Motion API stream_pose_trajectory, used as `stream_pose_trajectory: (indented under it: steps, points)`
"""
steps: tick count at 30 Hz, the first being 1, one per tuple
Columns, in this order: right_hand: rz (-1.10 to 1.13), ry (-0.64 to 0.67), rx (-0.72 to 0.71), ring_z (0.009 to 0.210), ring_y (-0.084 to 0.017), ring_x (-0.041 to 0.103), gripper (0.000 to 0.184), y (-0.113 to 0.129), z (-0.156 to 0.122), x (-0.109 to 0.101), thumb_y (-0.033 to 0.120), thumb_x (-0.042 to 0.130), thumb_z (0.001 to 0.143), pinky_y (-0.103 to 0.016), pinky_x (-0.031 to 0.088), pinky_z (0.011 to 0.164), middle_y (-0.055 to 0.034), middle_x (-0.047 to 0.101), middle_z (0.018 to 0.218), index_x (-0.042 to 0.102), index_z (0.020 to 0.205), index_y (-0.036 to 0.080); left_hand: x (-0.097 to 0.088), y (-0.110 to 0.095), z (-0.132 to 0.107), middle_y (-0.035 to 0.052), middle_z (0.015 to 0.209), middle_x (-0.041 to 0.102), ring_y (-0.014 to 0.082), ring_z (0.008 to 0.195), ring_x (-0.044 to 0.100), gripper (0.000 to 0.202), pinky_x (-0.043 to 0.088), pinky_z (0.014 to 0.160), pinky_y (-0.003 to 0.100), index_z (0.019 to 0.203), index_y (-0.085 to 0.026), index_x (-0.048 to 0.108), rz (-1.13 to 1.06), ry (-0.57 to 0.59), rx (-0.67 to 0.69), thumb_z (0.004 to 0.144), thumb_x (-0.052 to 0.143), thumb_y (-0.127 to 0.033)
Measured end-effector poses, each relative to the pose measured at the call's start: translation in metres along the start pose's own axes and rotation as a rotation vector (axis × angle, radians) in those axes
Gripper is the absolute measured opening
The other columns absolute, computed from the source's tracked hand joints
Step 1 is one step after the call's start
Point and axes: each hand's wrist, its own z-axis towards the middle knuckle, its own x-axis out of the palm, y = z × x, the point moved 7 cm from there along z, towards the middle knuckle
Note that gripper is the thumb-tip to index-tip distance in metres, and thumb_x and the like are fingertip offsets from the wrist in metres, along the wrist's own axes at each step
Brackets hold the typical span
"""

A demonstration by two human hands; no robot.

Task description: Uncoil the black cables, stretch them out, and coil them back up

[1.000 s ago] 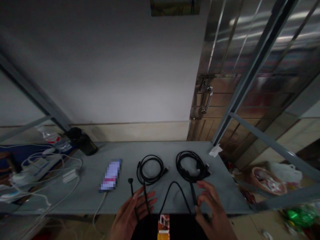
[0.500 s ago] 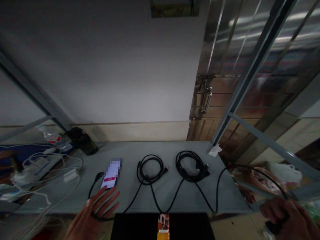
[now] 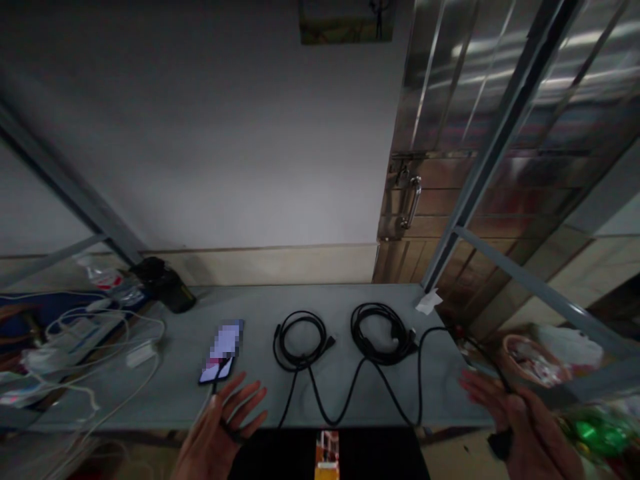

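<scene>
My left hand [image 3: 227, 423] is at the front edge of the table, fingers spread, with a black cable [image 3: 215, 383] held at the thumb. The cable's upper end overlaps the lower part of a lit phone [image 3: 226, 340] lying on the table. My right hand [image 3: 523, 427], beyond the table's right end, holds a black cable [image 3: 487, 360] by the thumb, its fingers fairly straight. A dark plug-like piece [image 3: 500, 443] hangs beneath that hand. Two coiled black cables, a smaller coil [image 3: 300, 363] and a thicker coil [image 3: 359, 340], rest between my hands, their strands looping toward the front edge.
White cords and a power strip [image 3: 85, 333] crowd the left side, near a clear bottle [image 3: 113, 280] and a dark container [image 3: 165, 285]. Grey metal posts [image 3: 480, 173] frame the table [image 3: 265, 303]. A crumpled white paper [image 3: 429, 301] lies at the right corner; a basket [image 3: 530, 360] stands beyond.
My left hand has moved right, bringing the cable end from beside the phone to over it. My right hand has come inward and up, its fingers straightening from a fist.
</scene>
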Motion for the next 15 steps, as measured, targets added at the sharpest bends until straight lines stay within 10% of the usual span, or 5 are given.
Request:
stream_pose_trajectory:
  steps: [15]
  points:
    - [-0.165, 0.487, 0.165, 0.114, -0.026, 0.084, 0.046, -0.021, -0.085, 0.153, 0.066, 0.051, 0.114, -0.030, 0.067, 0.100, -0.0097, 0.087, 0.114, 0.076, 0.122, 0.029, 0.096, 0.061, -0.035, 0.0193, 0.156, 0.073, 0.0414, 0.158, 0.057, 0.041, 0.035, 0.139, 0.055, 0.134, -0.021, 0.086, -0.124, 0.361, -0.257, 0.101, 0.080, -0.045]
